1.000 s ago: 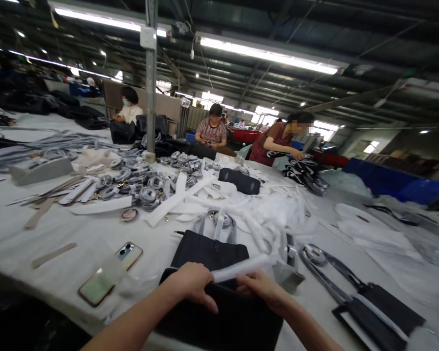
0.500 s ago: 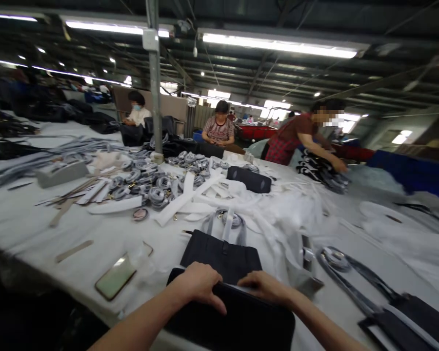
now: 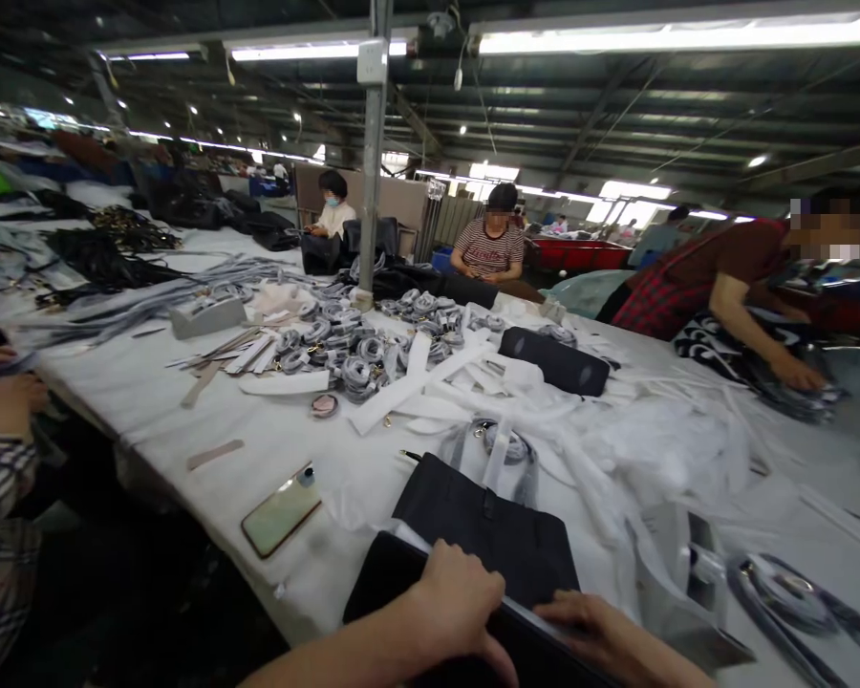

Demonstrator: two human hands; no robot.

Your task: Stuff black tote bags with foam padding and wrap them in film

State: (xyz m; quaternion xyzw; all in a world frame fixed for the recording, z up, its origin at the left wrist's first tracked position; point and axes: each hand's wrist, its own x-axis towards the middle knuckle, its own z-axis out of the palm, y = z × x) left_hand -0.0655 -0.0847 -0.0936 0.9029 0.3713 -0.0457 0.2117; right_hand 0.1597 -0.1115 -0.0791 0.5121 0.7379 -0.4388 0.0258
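Observation:
A black handbag (image 3: 491, 527) lies on the table's near edge, its far panel flat and its base side toward me. Grey wrapped handles (image 3: 520, 461) extend from its far side. My left hand (image 3: 459, 597) grips the bag's near black part (image 3: 378, 575), fingers over the rim and thumb on the near side. At the same rim, farther right, my right hand (image 3: 593, 623) has its fingers curled over the edge; its fingertips are partly hidden. A pale strip shows along the rim between the hands.
A phone (image 3: 281, 509) lies left of the bag. Beyond are coiled grey straps (image 3: 362, 371), white foam strips (image 3: 419, 384) and a black rolled piece (image 3: 553, 360). A tape dispenser (image 3: 698, 564) stands at right. A metal post (image 3: 374, 172) rises from the table. A person's plaid sleeve (image 3: 0, 483) is at left; others work across.
The view has turned left, so the table contents sit farther right. A person's arms now show at the left edge. Both my hands stay at the bag's rim.

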